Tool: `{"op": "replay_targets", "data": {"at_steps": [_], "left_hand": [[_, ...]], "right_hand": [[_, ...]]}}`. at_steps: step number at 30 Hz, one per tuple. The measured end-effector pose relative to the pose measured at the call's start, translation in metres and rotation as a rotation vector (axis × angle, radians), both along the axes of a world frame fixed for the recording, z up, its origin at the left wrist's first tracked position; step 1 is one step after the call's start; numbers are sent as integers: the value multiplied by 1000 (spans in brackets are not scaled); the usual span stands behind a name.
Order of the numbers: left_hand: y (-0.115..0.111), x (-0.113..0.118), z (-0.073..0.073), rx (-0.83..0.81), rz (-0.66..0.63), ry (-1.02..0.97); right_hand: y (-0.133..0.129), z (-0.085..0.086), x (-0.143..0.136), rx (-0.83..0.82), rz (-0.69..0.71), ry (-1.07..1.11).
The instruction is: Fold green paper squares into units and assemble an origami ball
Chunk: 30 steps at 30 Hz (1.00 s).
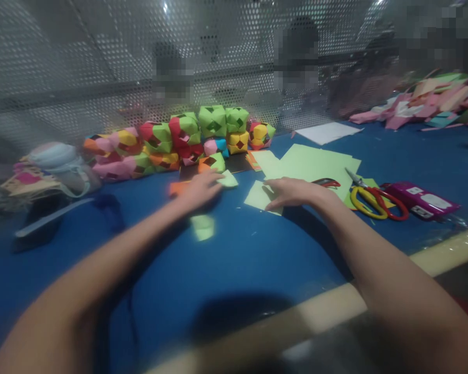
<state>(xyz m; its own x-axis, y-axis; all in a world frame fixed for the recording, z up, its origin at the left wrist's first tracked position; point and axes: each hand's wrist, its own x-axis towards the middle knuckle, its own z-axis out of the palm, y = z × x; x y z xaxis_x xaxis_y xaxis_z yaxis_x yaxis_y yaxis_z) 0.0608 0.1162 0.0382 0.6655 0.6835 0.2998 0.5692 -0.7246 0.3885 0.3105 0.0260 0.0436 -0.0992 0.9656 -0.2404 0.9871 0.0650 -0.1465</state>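
Observation:
My left hand (203, 191) reaches over the blue table, its fingers stretched out and slightly blurred. The fingertips are at a small folded pale green paper piece (229, 179), and an orange paper piece (178, 188) lies partly under the hand. Closer to me is another folded pale green piece (203, 227). Over a pale green paper square (256, 195) rests my right hand (290, 191), thumb and fingers apart; the hand covers part of the square. Behind it lie larger light green sheets (312, 165) and a small stack of paper squares (263, 161).
Scissors with red and yellow handles (368, 201) lie right, beside a purple packet (423, 200). Several folded-paper cubes (212, 122) are stacked along a perforated metal screen (234, 47). A white sheet (327, 133) and a colourful paper heap (421, 104) lie back right. A phone-like dark object (39, 228) lies left.

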Motion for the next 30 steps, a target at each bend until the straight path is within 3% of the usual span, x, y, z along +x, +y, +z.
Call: {"op": "replay_targets", "data": {"at_steps": [3,5,8,11,16,20,24,25,27,30], "left_hand": [[-9,-16,15,-77,-8,4],[-18,-32,26,-248,-39,93],[-32,-52,29,-398,-139,245],[-40,-60,16,-349,-240,245],[-31,-56,-3,-176,-120,199],[-23,-55,5,-16,94,79],[-43,-48,20,123,197,-122],[-51,-44,22,66,215,-170],[-66,-35,24,-197,234,-245],[-81,-22,21,-472,180,-311]], "right_hand": [[4,-2,4,17,-1,33],[6,-2,6,13,2,51],[6,-1,5,10,8,86],[6,-1,-1,40,1,137],[5,-4,-19,118,37,268],[2,0,-31,138,43,345],[-6,5,-43,203,53,524],[-8,5,-47,246,69,552],[-12,2,-55,377,141,560],[-17,-6,-66,569,337,480]]}}
